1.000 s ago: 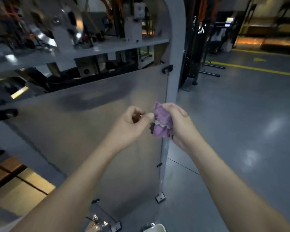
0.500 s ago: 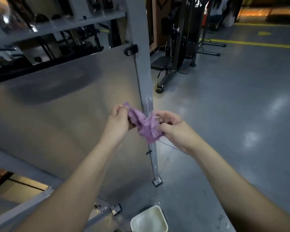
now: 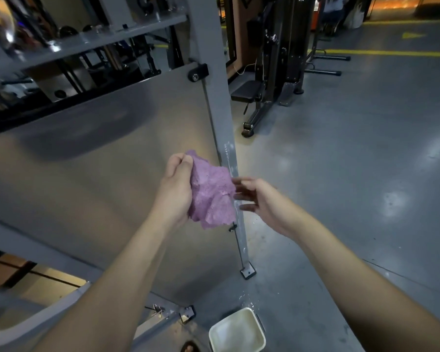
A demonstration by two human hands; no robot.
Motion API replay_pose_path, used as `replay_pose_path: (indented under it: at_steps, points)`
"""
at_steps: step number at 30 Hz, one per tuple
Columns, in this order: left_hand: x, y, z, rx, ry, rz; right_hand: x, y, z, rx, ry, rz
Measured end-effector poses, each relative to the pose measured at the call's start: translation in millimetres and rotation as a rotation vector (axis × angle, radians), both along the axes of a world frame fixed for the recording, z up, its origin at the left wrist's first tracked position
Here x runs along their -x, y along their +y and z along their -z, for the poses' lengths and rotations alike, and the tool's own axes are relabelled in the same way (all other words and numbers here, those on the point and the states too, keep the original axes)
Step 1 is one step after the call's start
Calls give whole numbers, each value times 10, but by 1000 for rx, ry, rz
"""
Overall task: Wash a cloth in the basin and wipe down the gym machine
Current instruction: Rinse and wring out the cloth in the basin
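The left hand (image 3: 177,189) is gripping the purple cloth (image 3: 211,194) by its upper corner, fingers curled round a bunched fold, so the cloth is hanging down and spreading to the right of that fist. The right hand (image 3: 258,199) is hovering just beside the cloth's right edge with fingers loosely spread; its fingertips look to be at or touching the edge, though whether they are pinching anything cannot be told. It is holding nothing firmly.

The cloth is lying between the two hands, its long axis running roughly from the left fist down and slightly rightward, directly in front of the machine's grey post (image 3: 221,138) and the broad metal panel (image 3: 99,161). The basin (image 3: 236,331) is sitting on the floor below — well apart from the hands.

The cloth is probably being opened out for wiping. The panel is lying just behind and left of the cloth, so the left hand — already holding it — seems the nearer one to press it flat there.
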State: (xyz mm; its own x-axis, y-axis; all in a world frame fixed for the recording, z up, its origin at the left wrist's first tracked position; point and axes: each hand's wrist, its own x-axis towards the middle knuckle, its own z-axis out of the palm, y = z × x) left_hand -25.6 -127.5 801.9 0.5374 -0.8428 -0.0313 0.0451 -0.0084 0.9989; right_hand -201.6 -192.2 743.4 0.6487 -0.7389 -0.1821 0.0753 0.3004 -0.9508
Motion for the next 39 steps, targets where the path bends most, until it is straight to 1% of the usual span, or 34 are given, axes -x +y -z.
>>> replay_pose_path:
  at_steps: [2,4,5,7,8,9,10,11,13,14,16,17,18,19,20,21,22,24,25,26,27,28,30,31,32,34,35,37,39]
  points:
    - [-17,28,23,-20,-26,87,-59,95,-6,-57,-53,-133]
    - [-57,48,40,-68,-147,93,-61,156,-11,-77,-127,-188]
    - [-85,59,53,-81,-246,64,-56,155,-15,-61,-148,-144]
    - [-139,86,75,-98,-465,-8,-42,96,-9,-39,-171,43]
    - [-157,104,94,-112,-556,-25,-21,59,-20,-42,-194,113]
    - [-172,123,122,-114,-608,-26,1,32,-39,-48,-227,156]
    - [-185,138,154,-113,-630,-22,34,7,-58,-69,-280,177]
    - [-202,144,185,-109,-604,-15,61,-13,-68,-102,-347,180]
    - [-220,120,231,-96,-456,-2,105,-35,-89,-192,-420,178]
    - [-240,88,270,-107,-422,-7,105,-34,-75,-213,-385,172]
    - [-264,59,331,-164,-418,-59,87,-7,21,-168,-137,169]
    - [-283,59,368,-180,-364,-100,85,3,68,-153,-39,200]
    - [-287,59,379,-181,-283,-135,105,-1,99,-162,-7,237]
    - [-284,66,374,-177,-216,-161,141,-9,101,-176,-37,270]
    - [-276,77,356,-162,-176,-167,204,-20,94,-172,-85,271]
    - [-285,82,348,-147,-157,-161,277,-17,87,-118,-84,244]
    - [-279,94,323,-129,-140,-138,360,-20,89,-15,4,182]
    - [-238,113,238,-90,-58,-58,476,-36,105,247,354,-75]
    - [-193,119,171,-64,-2,9,506,-40,117,342,532,-214]
    - [-161,119,114,-56,32,87,514,-34,116,387,636,-290]
    - [-126,117,51,-58,39,169,508,-20,111,399,649,-288]
    - [-74,118,-26,-67,29,243,483,4,83,405,591,-247]
    - [-5,118,-136,-87,30,366,383,57,-19,390,359,-182]
    - [8,112,-172,-93,43,410,322,79,-68,367,254,-189]
    - [9,102,-207,-101,51,449,272,99,-96,347,179,-205]
    - [-41,61,-242,-133,27,495,228,134,-127,347,92,-216]
    - [-81,31,-237,-161,15,505,242,149,-151,322,48,-204]
    - [-194,-42,-141,-247,14,468,299,155,-181,200,-51,-170]
    - [-290,-116,73,-367,78,378,392,126,-201,64,-71,-108]
